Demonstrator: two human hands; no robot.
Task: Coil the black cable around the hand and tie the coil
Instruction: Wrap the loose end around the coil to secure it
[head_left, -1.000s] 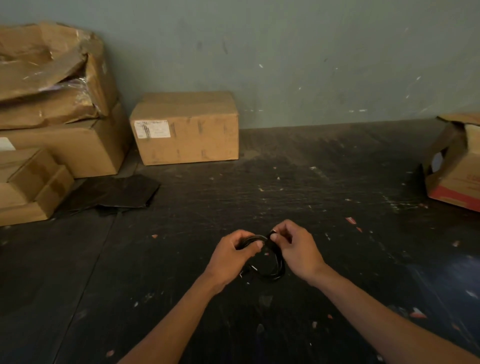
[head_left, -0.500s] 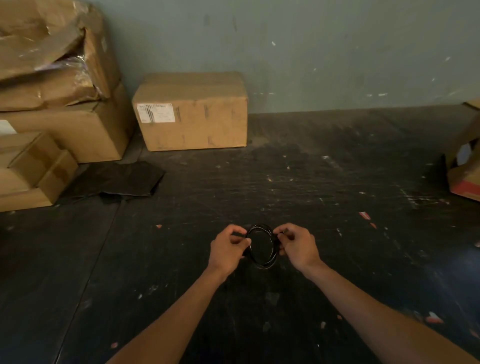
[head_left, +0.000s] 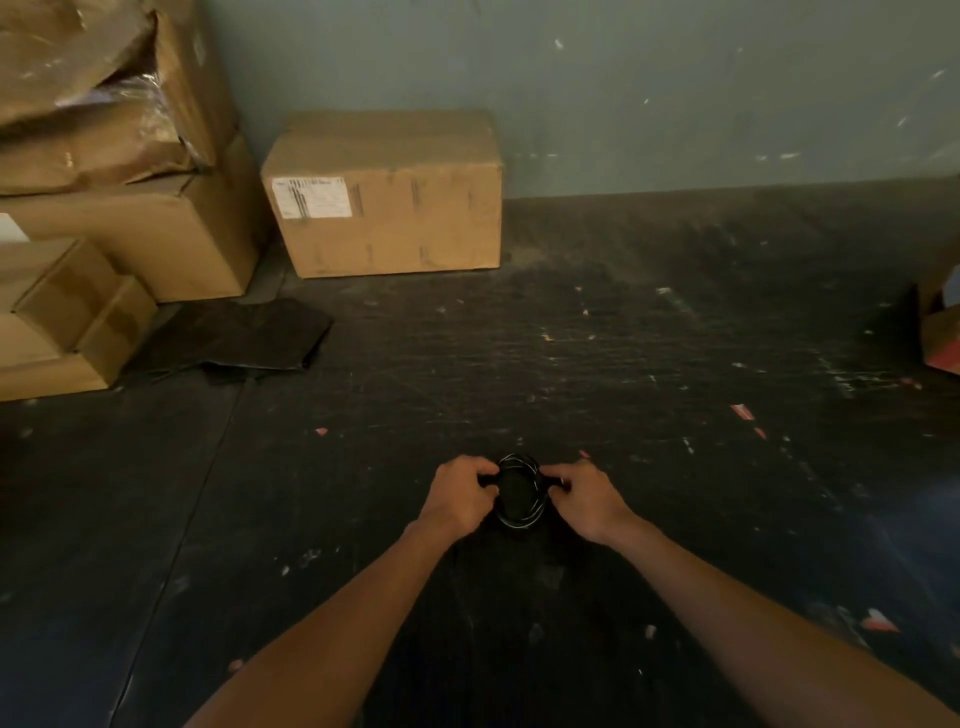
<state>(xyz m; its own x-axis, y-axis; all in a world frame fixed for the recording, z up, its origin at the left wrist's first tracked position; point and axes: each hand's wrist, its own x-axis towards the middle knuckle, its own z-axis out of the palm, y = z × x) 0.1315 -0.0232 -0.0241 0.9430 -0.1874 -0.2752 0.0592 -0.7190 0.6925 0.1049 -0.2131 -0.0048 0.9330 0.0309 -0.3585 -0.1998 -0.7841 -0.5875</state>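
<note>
The cable (head_left: 519, 491) is already a small round coil of several turns, held up between both hands just above the dark tabletop (head_left: 623, 364), near its front edge. The left hand (head_left: 457, 499) pinches the coil's left side with fingers curled tight; the right hand (head_left: 587, 499) pinches the right side the same way, so each is clenched on the loops. Whether a tie or a loose end sits under either thumb is too small to tell. The cable looks thin, light and springy: the turns gleam as separate strands and would likely fan apart if either grip slackens. The best hold is probably across all turns at once, on opposite sides as now, with one hand keeping the bundle pinched while the other works the tie.
</note>
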